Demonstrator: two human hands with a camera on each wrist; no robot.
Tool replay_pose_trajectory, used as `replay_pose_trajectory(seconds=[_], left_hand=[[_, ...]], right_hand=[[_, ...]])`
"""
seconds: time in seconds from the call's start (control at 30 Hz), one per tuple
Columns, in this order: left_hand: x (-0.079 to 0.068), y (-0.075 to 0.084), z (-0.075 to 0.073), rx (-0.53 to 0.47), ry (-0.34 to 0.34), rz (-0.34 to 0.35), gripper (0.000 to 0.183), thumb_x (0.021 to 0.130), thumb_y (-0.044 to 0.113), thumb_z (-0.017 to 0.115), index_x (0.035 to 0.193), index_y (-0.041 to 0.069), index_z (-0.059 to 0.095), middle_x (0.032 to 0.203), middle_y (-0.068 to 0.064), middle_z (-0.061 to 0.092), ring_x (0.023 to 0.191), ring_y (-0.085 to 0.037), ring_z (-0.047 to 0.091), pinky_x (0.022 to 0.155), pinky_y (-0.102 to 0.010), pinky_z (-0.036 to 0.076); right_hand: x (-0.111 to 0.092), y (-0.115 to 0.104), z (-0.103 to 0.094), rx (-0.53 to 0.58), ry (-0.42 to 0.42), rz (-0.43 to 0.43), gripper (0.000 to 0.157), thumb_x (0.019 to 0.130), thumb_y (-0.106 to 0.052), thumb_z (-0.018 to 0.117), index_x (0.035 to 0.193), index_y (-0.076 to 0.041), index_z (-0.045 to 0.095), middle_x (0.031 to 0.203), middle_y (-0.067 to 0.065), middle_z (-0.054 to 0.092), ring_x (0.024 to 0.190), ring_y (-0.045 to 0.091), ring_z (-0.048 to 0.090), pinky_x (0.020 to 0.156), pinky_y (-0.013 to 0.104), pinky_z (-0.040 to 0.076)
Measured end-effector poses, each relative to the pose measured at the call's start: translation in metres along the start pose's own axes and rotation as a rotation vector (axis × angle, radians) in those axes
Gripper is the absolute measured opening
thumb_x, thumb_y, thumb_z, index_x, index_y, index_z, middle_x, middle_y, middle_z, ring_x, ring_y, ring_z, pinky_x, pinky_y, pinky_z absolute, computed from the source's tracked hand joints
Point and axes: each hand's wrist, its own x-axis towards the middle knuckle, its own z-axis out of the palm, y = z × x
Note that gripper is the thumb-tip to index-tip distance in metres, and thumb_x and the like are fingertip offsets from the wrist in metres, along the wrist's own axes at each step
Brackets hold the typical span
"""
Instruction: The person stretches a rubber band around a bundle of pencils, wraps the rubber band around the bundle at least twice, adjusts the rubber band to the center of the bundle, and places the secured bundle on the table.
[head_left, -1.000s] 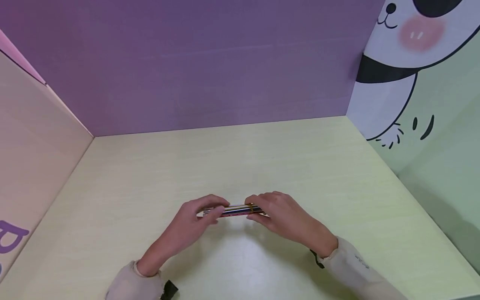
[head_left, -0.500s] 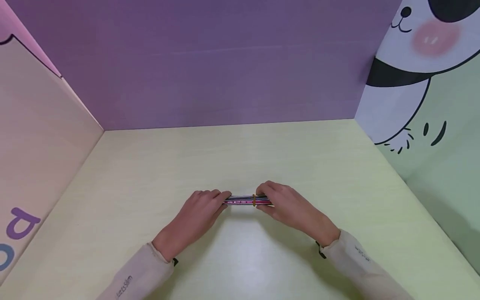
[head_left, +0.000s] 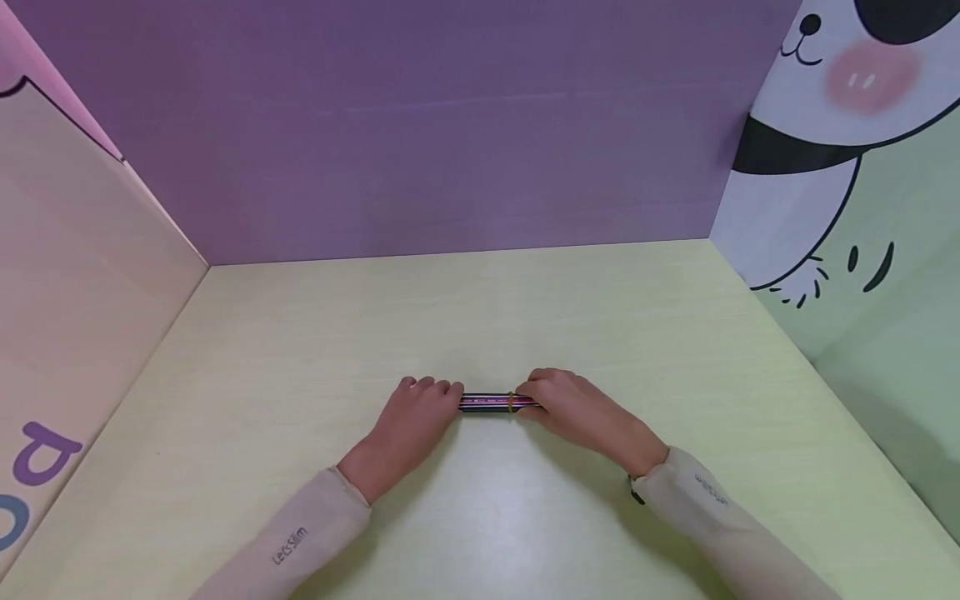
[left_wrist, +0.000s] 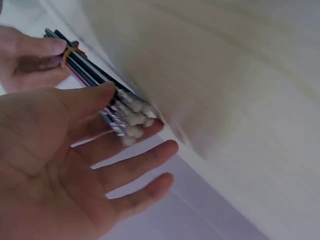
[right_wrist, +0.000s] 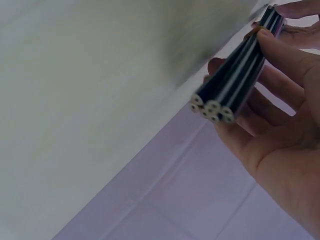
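A bundle of pencils (head_left: pixel 486 403), dark striped with a pinkish one among them, lies crosswise between my two hands. A yellowish-brown rubber band (left_wrist: pixel 73 53) wraps it near my right fingers. My left hand (head_left: pixel 416 425) pinches the left end between thumb and forefinger, its other fingers extended in the left wrist view. Whitish erasers (left_wrist: pixel 134 119) in silvery ferrules stick out at that end. My right hand (head_left: pixel 581 412) grips the other part beside the band. The right wrist view shows flat, unsharpened pencil ends (right_wrist: pixel 214 110) with small dark cores.
A pale wood-look table (head_left: pixel 480 325) spreads beneath the hands. Purple panel (head_left: pixel 450 125) stands at the back, a pinkish panel (head_left: pixel 82 275) with letters on the left, and a green panel (head_left: pixel 900 350) with a cartoon animal on the right.
My left hand has turned over, its back now facing up, and has shifted right. The bundle has rolled, bringing the pinkish pencil into view on top. My right hand keeps its grip.
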Motion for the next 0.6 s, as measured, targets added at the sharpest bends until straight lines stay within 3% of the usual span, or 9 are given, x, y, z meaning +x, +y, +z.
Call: replay_pose_trajectory(seconds=[0.1,0.2,0.33,0.47,0.6], left_hand=[[-0.002,0.008,0.002,0.046,-0.052,-0.030,0.032,0.073,-0.002,0.066,0.103,0.003,0.058,0.088,-0.009,0.059,0.079,-0.025,0.057,0.065,-0.038,0.046],[-0.004,0.015,0.003,0.073,-0.081,-0.087,0.039,0.077,0.001,0.063,0.116,0.002,0.053,0.103,-0.013,0.057,0.095,-0.028,0.056,0.069,-0.043,0.047],[-0.005,0.021,0.004,0.077,-0.099,-0.156,0.047,0.087,0.021,0.056,0.129,0.006,0.043,0.123,-0.014,0.051,0.112,-0.031,0.049,0.080,-0.050,0.045],[-0.005,0.020,0.006,-0.010,-0.178,-0.201,0.057,0.091,0.038,0.048,0.138,0.010,0.032,0.134,-0.013,0.042,0.121,-0.033,0.040,0.091,-0.056,0.037],[-0.009,0.014,0.009,-0.139,-0.268,-0.231,0.062,0.092,0.042,0.044,0.142,0.013,0.022,0.141,-0.014,0.032,0.127,-0.034,0.032,0.096,-0.058,0.030]], right_hand=[[0.001,-0.001,0.002,-0.030,-0.017,-0.007,0.005,0.079,-0.020,0.069,0.082,-0.018,0.066,0.079,-0.007,0.056,0.071,0.006,0.048,0.061,0.016,0.044],[0.002,0.000,0.003,-0.094,-0.005,-0.018,0.004,0.079,-0.020,0.068,0.081,-0.017,0.066,0.079,-0.005,0.056,0.074,0.009,0.048,0.062,0.017,0.044],[0.000,0.001,0.006,-0.196,-0.012,-0.022,0.012,0.080,-0.022,0.067,0.089,-0.014,0.065,0.085,0.000,0.056,0.078,0.015,0.048,0.063,0.022,0.044],[-0.006,0.001,0.010,-0.265,-0.062,0.009,0.030,0.083,-0.025,0.064,0.109,-0.011,0.059,0.099,0.004,0.055,0.086,0.020,0.049,0.066,0.028,0.045],[-0.016,0.004,0.008,-0.217,-0.089,0.066,0.037,0.084,-0.023,0.062,0.117,-0.011,0.052,0.105,0.003,0.053,0.091,0.021,0.048,0.073,0.034,0.043]])
